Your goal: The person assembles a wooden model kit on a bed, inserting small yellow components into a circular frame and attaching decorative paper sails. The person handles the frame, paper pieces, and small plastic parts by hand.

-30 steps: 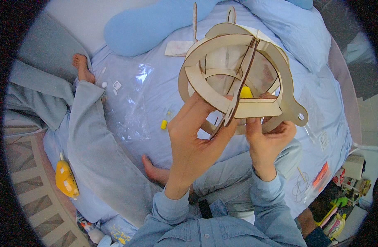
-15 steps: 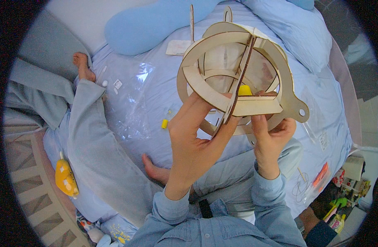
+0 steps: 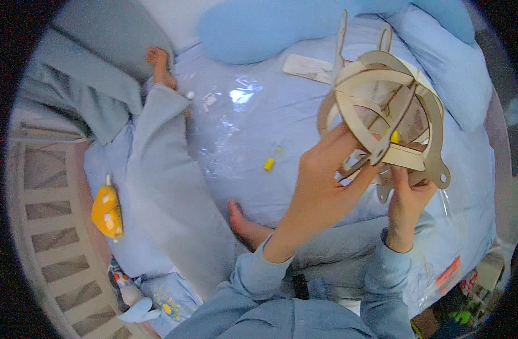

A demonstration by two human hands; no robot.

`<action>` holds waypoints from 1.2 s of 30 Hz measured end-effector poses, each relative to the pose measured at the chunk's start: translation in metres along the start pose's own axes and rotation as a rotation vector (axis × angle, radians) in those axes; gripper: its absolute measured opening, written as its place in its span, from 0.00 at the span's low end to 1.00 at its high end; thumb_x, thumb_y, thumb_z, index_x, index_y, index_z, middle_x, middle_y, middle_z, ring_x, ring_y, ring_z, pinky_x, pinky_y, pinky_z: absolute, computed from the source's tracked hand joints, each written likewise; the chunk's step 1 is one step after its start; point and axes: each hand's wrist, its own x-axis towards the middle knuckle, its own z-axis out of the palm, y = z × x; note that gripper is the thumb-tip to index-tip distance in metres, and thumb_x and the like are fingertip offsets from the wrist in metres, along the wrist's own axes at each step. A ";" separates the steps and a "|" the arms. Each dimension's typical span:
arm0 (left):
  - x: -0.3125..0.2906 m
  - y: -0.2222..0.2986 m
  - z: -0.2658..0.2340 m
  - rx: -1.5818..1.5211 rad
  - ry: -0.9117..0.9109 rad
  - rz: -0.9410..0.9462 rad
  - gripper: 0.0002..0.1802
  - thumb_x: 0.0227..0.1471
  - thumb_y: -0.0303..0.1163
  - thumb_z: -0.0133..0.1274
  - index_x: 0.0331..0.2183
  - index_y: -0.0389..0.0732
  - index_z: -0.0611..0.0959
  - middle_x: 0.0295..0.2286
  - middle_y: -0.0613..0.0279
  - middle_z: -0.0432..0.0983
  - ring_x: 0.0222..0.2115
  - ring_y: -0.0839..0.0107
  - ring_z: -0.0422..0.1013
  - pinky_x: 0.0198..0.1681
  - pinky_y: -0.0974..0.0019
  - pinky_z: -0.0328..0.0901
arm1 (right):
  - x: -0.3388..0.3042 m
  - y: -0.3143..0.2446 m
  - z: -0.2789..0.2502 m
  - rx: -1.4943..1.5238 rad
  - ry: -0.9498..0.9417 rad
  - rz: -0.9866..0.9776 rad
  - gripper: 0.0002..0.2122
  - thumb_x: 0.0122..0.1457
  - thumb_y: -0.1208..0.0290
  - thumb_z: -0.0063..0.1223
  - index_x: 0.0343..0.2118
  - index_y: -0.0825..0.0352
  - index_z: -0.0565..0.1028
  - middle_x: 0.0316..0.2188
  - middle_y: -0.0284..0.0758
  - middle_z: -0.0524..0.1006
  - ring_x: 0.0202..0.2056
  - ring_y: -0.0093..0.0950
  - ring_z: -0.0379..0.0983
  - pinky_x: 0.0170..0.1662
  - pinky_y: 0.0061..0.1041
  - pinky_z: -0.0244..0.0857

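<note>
1. My left grip (image 3: 325, 176) is grasping the round wooden frame (image 3: 404, 159) at its lower left side; the thumb lies near the lower end of a slanted strip, and the other fingers go behind the wood.
2. My right grip (image 3: 409, 196) is grasping this same frame at its lower edge, just to the right of the left grip; the thumb presses from below, and the other fingers are partly hidden.
3. So the frame is above and between both grips, held over the bed (image 3: 293, 113) and tilted.
4. Inside the frame, above the right grip, I see one yellow piece (image 3: 394, 136); I cannot tell if a finger touches it.
5. On the bed, to the left of the left grip, there is a small yellow block (image 3: 269, 164), and farther left a clear plastic sheet (image 3: 219, 141).
6. Beyond the left grip lies a flat pale board (image 3: 304, 66), and behind it a long blue cushion (image 3: 253, 34).
7. Below and to the left of the left grip is a bare foot (image 3: 246, 226).
8. Below and to the right of the right grip is an orange-red packet (image 3: 449, 275), rather blurred.
</note>
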 end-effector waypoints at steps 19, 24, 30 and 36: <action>-0.033 -0.129 0.014 0.689 0.118 0.507 0.13 0.42 0.33 0.61 0.35 0.52 0.86 0.35 0.76 0.77 0.40 0.71 0.71 0.47 0.58 0.61 | 0.055 0.087 -0.024 0.364 -0.534 0.492 0.30 0.66 0.47 0.42 0.62 0.65 0.63 0.57 0.38 0.70 0.59 0.31 0.65 0.60 0.37 0.59; -0.046 -0.155 0.011 0.856 0.178 0.530 0.10 0.45 0.37 0.60 0.34 0.57 0.87 0.38 0.82 0.78 0.43 0.74 0.70 0.50 0.55 0.57 | 0.055 0.097 -0.016 0.491 -0.587 0.601 0.30 0.64 0.53 0.49 0.63 0.67 0.60 0.57 0.39 0.69 0.58 0.30 0.65 0.58 0.36 0.64; -0.051 -0.170 0.009 0.878 0.221 0.495 0.07 0.44 0.39 0.62 0.31 0.59 0.87 0.36 0.84 0.77 0.45 0.74 0.68 0.50 0.54 0.54 | 0.053 0.123 -0.015 0.514 -0.552 0.592 0.32 0.62 0.65 0.55 0.66 0.68 0.55 0.60 0.40 0.64 0.60 0.32 0.63 0.62 0.37 0.61; -0.058 -0.187 0.007 0.946 0.170 0.486 0.07 0.44 0.39 0.62 0.31 0.59 0.86 0.37 0.82 0.77 0.47 0.76 0.68 0.49 0.55 0.53 | 0.055 0.143 -0.018 0.347 -0.564 0.602 0.30 0.63 0.72 0.54 0.66 0.66 0.56 0.58 0.37 0.68 0.57 0.27 0.66 0.60 0.28 0.62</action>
